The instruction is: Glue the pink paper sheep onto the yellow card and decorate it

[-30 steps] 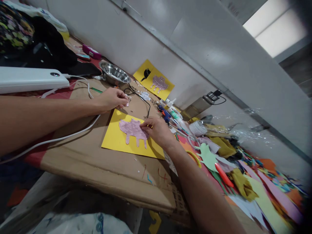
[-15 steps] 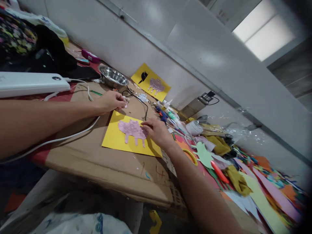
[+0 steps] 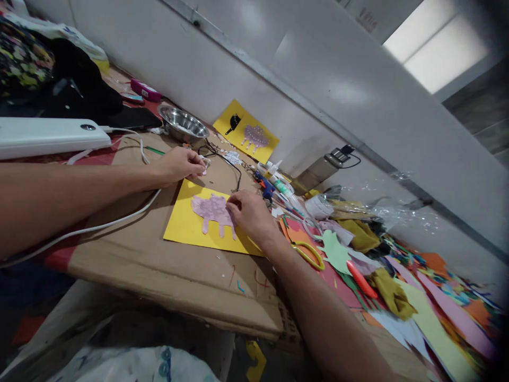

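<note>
A yellow card (image 3: 186,228) lies on brown cardboard, bearing a pink-purple cutout (image 3: 217,208) with a scalloped body and several leg-like strips. My right hand (image 3: 250,215) rests over the card's right part, its thumb and fingertips pinched together at the cutout's right edge. Whatever they hold, if anything, is too small to see. Just beyond the card's far left corner, my left hand (image 3: 181,163) is closed on a small pale piece (image 3: 205,166), partly hidden by the fingers. A similar yellow card (image 3: 247,132) leans on the wall, with a dotted black shape and a dotted purple cutout.
A steel bowl (image 3: 183,123) and a white power bank (image 3: 51,135) with a cable stand at left. To the right are a blue glue gun (image 3: 265,185), a grey bottle (image 3: 322,172), yellow-handled scissors (image 3: 310,255), an orange-red cutter (image 3: 361,280) and coloured paper scraps.
My right hand has shifted slightly left over the cutout, its fingertips drawn closer together. The left hand stays almost where it was. The view has tilted a little.
</note>
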Tool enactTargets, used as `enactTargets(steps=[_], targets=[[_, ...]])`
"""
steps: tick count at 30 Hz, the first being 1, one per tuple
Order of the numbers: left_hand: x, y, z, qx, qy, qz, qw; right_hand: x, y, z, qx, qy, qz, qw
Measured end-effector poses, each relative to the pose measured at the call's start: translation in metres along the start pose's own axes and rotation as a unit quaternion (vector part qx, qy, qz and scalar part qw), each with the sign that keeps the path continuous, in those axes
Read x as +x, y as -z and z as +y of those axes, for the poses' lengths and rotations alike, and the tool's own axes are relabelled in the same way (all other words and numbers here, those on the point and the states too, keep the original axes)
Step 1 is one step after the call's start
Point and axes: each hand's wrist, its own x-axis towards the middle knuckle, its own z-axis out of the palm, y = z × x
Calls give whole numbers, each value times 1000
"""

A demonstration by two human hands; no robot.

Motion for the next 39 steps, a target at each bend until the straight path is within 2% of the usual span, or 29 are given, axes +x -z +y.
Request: enactTargets(steps=[5,13,21,26,30,33,39], targets=[[-2,0,4,2,7,5,1000,-2,-1,-4,-46,8,2,999],[5,2,-8,23,-10,3,1000,2,-2,-2,-45,2,-15,999],[1,2,-3,21,-5,8,1000,2,-1,8,-16,65,-21,998],[5,3,-9,8,-19,-2,1000,-3,-1,14,20,98,-11,995],[6,3,-11,4,-19,-2,1000,-8,4,22,77,71,17,994],[5,3,-9,5,-14,0,1000,-12,7,26,80,59,35,994],[6,2,-9,17,-20,-4,1000,-18,3,20,44,114,-8,993]])
